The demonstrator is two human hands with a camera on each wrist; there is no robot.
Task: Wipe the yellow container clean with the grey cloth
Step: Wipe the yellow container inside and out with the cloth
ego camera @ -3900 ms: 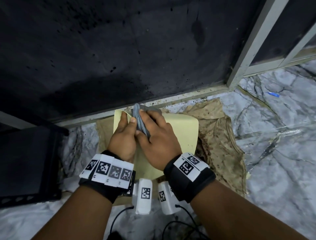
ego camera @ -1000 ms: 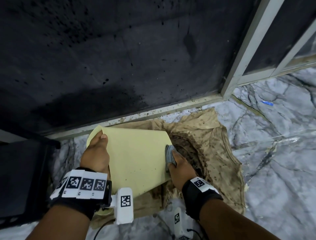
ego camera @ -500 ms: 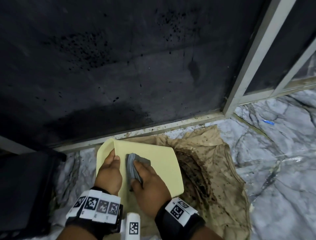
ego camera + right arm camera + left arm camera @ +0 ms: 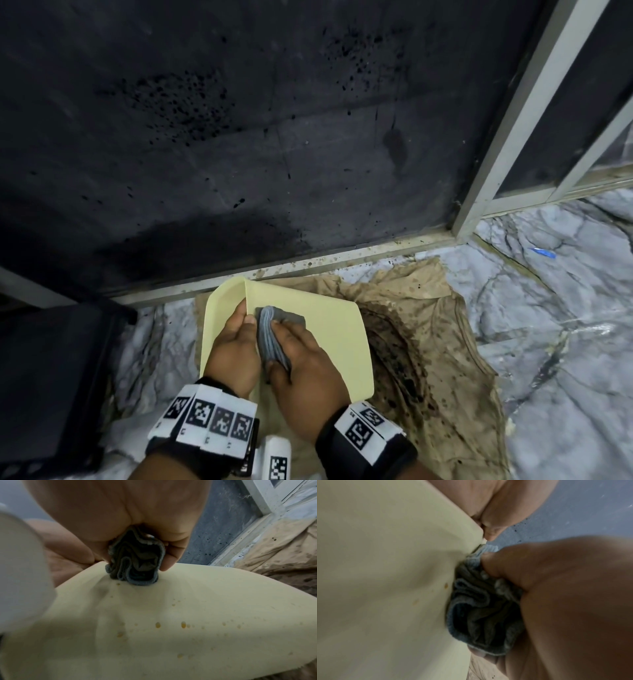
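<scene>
The bunched grey cloth (image 4: 274, 337) is clamped in the right hand (image 4: 301, 377) and pressed on the yellow container (image 4: 329, 342), whose corner edge is pinched just beside it by the left hand (image 4: 234, 346). Amber droplets (image 4: 183, 624) lie nearer the wrist — firm overlapping strokes should be drawn back over them, the container lying on the stained brown fabric (image 4: 445, 342).

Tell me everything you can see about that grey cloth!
The bunched grey cloth looks like soft ribbed fabric, folded into many wavy layers with a stitched edge. The right hand grips it and presses it against the pale yellow plastic container, near the edge that the left hand holds. Small orange-brown droplets dot the container close by.
</scene>
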